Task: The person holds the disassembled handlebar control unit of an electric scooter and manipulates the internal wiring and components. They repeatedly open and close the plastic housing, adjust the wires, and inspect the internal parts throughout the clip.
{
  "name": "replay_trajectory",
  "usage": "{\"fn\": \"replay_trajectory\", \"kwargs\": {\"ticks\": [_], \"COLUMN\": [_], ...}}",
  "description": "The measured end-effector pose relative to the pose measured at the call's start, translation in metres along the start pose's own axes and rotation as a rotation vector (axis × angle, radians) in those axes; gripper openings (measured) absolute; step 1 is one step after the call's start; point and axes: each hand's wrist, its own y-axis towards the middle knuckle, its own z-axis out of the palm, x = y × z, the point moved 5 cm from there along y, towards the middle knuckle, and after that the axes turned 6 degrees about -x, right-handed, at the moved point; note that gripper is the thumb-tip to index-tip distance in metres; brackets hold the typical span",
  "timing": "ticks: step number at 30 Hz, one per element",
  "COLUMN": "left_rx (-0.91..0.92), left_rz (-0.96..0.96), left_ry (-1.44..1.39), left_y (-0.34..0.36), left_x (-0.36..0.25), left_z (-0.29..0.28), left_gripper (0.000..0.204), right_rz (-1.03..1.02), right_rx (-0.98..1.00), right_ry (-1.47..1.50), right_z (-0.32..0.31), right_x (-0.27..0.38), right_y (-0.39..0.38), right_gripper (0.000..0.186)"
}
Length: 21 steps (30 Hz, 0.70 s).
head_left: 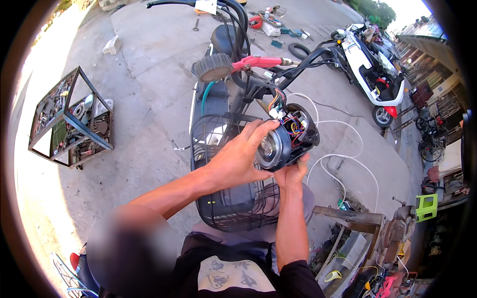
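Observation:
My left hand [236,159] reaches over the front of a round black headlamp [273,149], its fingers closed against the rim beside the clear lens. My right hand [292,171] grips the lamp from below. The lamp's housing [310,136] stands open, showing coloured wires [295,126] and white connectors, with more wires [276,99] running up toward the handlebar [293,74] of a two-wheeler. A black wire basket [223,208] is beneath my hands. A pink object with a grey ribbed head [213,67] lies across the handlebar area.
A metal frame cart [69,116] of parts stands left. A white scooter [370,74] is at upper right. A bench with a vise [405,221] and a green stool [426,207] are at lower right. A white hose [357,131], a tyre [299,51] and scattered tools lie on the ground.

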Motion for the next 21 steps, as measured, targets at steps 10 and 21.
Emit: {"fn": "replay_trajectory", "kwargs": {"ticks": [10, 21], "left_rx": [-0.046, 0.074], "left_rz": [-0.042, 0.039], "left_ry": [0.033, 0.069], "left_y": [-0.003, 0.006], "left_x": [0.003, 0.001], "left_z": [-0.009, 0.014], "left_gripper": [0.116, 0.107], "right_rz": [0.093, -1.148], "right_rx": [-0.038, -0.449], "right_ry": [-0.062, -0.996], "right_z": [0.012, 0.096], "right_x": [0.012, 0.226], "right_y": [-0.005, -0.185], "right_gripper": [0.085, 0.04]}}
